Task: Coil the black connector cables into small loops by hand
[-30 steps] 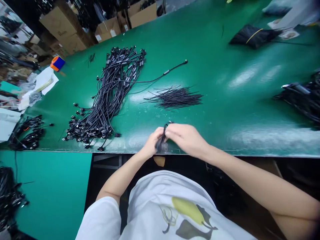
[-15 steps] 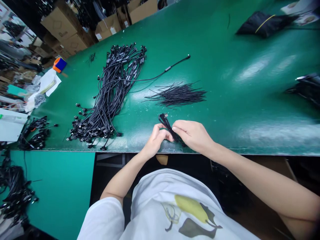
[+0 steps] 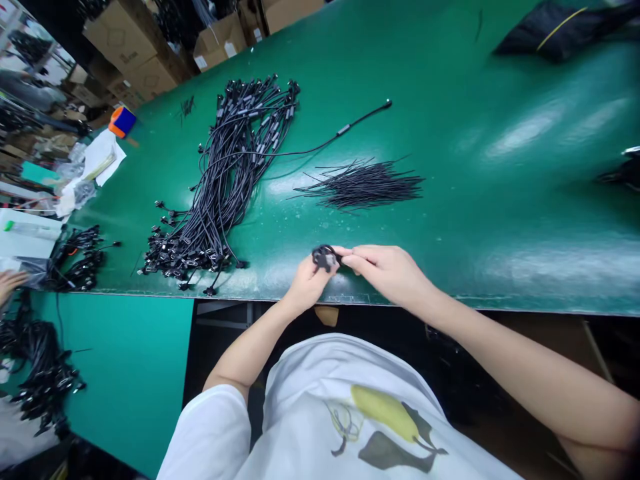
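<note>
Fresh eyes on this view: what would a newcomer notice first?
Probably the big heap of black cables left of centre on the green table. Right of it lies a loose bundle of thin black strips; at the near edge, the left hand holds a coil of black cable, the right hand close beside it.

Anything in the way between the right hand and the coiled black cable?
Nothing visible. The right hand is at the coiled black cable, which the left hand holds; blur hides exact contact. The thin black strips lie beyond both hands, off that path.
</note>
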{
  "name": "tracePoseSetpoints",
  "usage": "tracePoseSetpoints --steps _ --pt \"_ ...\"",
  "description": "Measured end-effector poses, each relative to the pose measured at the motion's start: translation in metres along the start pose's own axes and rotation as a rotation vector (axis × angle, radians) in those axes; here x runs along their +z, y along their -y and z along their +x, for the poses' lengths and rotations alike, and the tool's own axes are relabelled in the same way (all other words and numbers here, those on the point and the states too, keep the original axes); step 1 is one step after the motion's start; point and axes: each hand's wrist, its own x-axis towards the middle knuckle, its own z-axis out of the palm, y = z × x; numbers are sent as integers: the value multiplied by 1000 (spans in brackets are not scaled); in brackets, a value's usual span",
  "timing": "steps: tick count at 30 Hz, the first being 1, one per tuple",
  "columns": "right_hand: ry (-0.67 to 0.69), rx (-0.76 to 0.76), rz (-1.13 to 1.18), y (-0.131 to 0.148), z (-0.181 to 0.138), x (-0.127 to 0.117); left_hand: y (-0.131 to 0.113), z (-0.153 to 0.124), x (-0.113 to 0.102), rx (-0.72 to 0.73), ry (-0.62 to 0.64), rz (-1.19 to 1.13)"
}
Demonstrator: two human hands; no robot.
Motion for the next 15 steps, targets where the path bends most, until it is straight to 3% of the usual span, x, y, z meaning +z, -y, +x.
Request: tracePoseSetpoints --steps 4,7,9,12,15 --pt "-523 -331 -713 7 -8 5 -1 5 8 -204 -85 -430" --pt "-783 -528 -926 9 -11 8 -7 11 12 -292 -87 -653" --pt "-832 -639 -960 8 -11 11 -10 13 12 -325 -85 -750" --pt "-780 -741 -1025 -3 -9 22 -8 14 11 -334 -81 -794" --pt "-740 -693 -1060 -28 -8 27 -3 12 6 -297 53 -580"
